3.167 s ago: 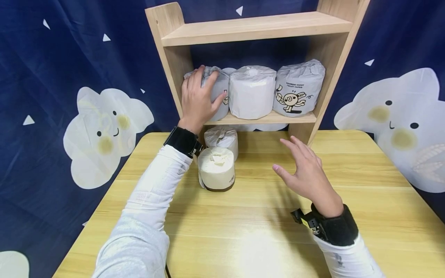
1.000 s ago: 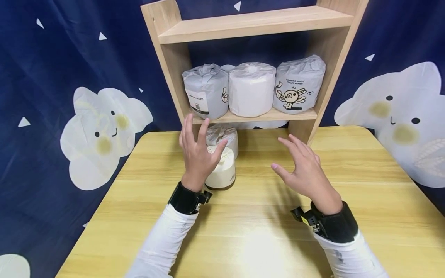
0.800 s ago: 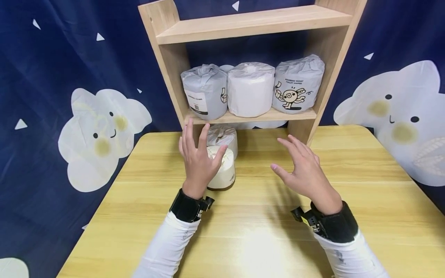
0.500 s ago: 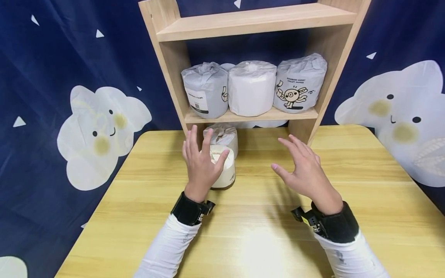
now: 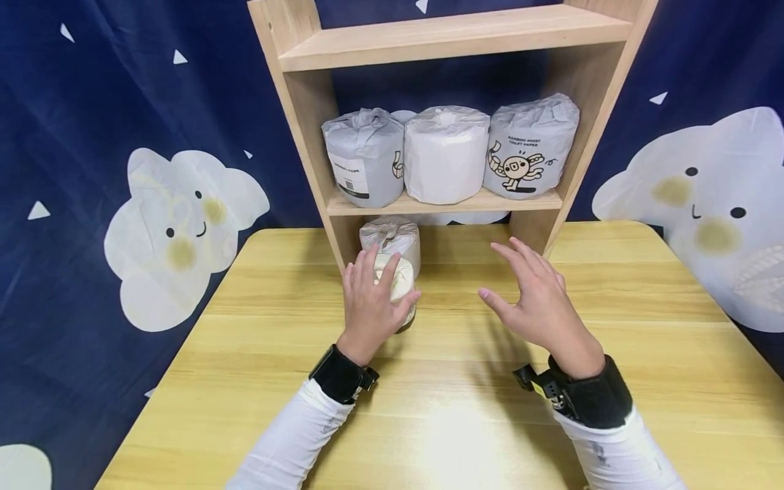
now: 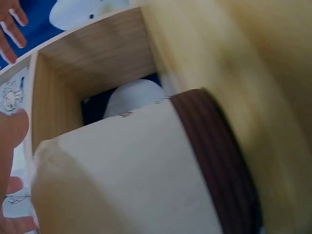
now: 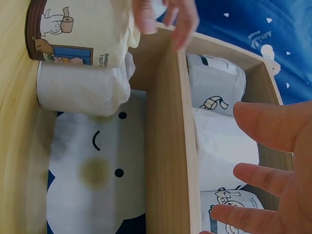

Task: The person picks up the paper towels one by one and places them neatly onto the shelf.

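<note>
On the pale wooden bench [image 5: 551, 422], left hand [image 5: 371, 306] wraps a cream paper-wrapped toilet roll [image 5: 401, 286] below the shelf; right hand [image 5: 539, 306] hovers spread. A firm, level grip seems wise.

Cream paper-wrapped toilet roll with dark brown bottom band [image 5: 401, 289], upright on the wooden surface [image 5: 465, 381], just before a white-wrapped roll [image 5: 392, 238].

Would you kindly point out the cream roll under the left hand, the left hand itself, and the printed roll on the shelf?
cream roll [image 5: 403, 282], head view, top edge.
left hand [image 5: 370, 306], head view, back.
printed roll [image 5: 527, 153], head view, front.
</note>
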A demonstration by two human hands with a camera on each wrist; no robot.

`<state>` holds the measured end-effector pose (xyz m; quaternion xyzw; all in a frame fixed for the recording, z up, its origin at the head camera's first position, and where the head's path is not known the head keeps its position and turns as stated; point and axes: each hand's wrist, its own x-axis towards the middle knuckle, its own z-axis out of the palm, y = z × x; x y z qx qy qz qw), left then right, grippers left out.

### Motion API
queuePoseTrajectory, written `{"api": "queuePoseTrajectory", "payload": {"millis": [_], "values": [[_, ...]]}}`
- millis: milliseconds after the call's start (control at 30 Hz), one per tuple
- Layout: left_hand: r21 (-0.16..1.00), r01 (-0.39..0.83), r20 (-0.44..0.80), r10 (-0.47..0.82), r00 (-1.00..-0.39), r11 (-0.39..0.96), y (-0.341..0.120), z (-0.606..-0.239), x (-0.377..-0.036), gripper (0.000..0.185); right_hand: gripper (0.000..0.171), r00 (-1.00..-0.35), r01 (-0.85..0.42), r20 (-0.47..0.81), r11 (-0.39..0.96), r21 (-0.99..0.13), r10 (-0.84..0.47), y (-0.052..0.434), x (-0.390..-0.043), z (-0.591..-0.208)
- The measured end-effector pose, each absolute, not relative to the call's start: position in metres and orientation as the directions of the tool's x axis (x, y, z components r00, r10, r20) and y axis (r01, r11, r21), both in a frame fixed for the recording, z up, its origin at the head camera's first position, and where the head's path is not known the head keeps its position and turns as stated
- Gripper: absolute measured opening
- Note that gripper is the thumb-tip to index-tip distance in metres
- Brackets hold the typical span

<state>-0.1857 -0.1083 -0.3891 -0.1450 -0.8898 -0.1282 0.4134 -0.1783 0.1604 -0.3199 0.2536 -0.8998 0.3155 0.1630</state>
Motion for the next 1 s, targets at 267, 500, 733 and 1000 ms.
{"api": "queuePoseTrajectory", "payload": {"millis": [267,500,733,1000], "values": [[0.023,0.303,0.72,0.195,-0.666,0.953,-0.109,-0.401,-0.191,0.063,0.066,-0.814,-0.564,0.459,0.672,-0.48,-0.355,0.16,-0.179,-0.321],[-0.073,0.265,0.695,0.24,-0.678,0.961,-0.11,-0.404,-0.194,0.059,0.067,-0.821,-0.556,0.445,0.677,-0.482,-0.358,0.161,-0.181,-0.321],[-0.123,0.242,0.682,0.259,-0.684,0.962,-0.109,-0.403,-0.195,0.057,0.067,-0.817,-0.562,0.447,0.674,-0.479,-0.364,0.162,-0.182,-0.321],[-0.127,0.238,0.674,0.26,-0.692,0.963,-0.11,-0.403,-0.197,0.055,0.067,-0.821,-0.559,0.441,0.67,-0.488,-0.363,0.162,-0.181,-0.321]]}}
